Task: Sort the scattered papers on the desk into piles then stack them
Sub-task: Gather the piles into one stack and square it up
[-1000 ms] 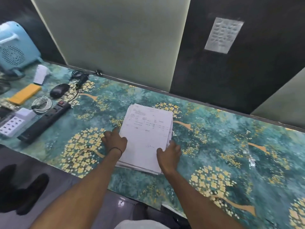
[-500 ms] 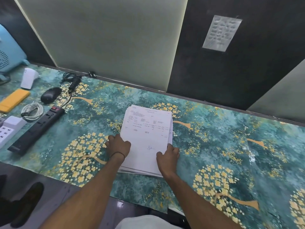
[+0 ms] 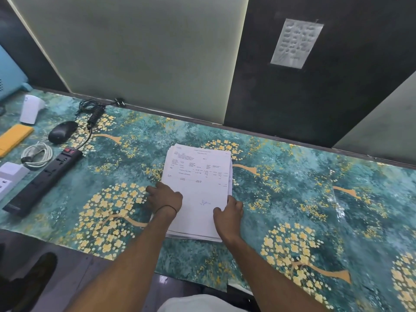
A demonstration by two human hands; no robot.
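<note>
One stack of white printed papers lies in the middle of the desk, which has a teal cover with yellow flower trees. The top sheet shows printed lines and a blue signature. My left hand presses against the stack's left edge, a black band on its wrist. My right hand holds the stack's right edge near the lower corner, thumb on the top sheet. The sheets' edges are slightly uneven at the top and bottom.
At the left of the desk lie a black power strip, a black mouse, a coiled white cable, a yellow pad and a small white device. A wall panel stands behind the desk.
Both hands have stayed on the stack's sides, sliding slightly along its edges. The camera view has shifted to the right, so the items at the left sit nearer the frame edge.
</note>
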